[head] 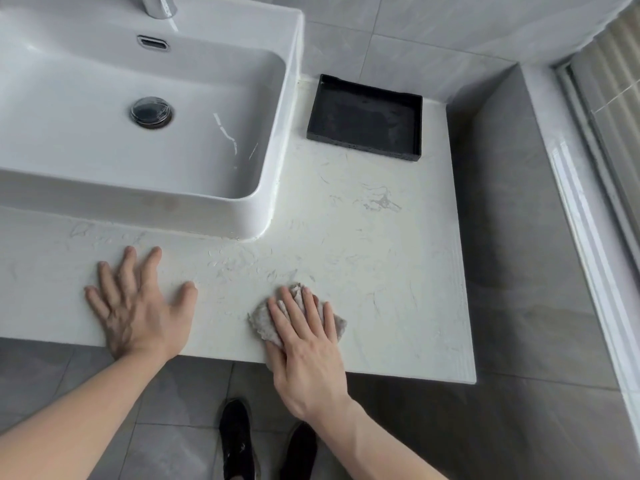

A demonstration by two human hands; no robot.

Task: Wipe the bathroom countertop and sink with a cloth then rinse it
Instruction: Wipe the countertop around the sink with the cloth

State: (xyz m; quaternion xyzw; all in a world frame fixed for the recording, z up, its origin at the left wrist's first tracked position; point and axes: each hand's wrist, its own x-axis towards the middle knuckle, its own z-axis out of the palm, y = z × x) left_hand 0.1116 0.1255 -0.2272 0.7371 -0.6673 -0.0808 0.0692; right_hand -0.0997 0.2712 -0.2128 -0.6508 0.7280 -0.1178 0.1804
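A small grey cloth (260,322) lies flat on the white marbled countertop (374,258) near its front edge. My right hand (306,344) presses on the cloth with straight fingers, covering most of it. My left hand (136,306) rests flat on the countertop to the left, fingers spread, holding nothing. The white rectangular sink (270,209) sits on the counter behind both hands, with a dark round drain plug (151,111) in its basin. The base of a chrome tap (160,5) shows at the top edge.
A black rectangular tray (363,117) stands at the back of the counter, right of the sink. A grey tiled wall closes the back and right side. The counter's right edge drops to a grey floor. My black shoes (239,441) show below the front edge.
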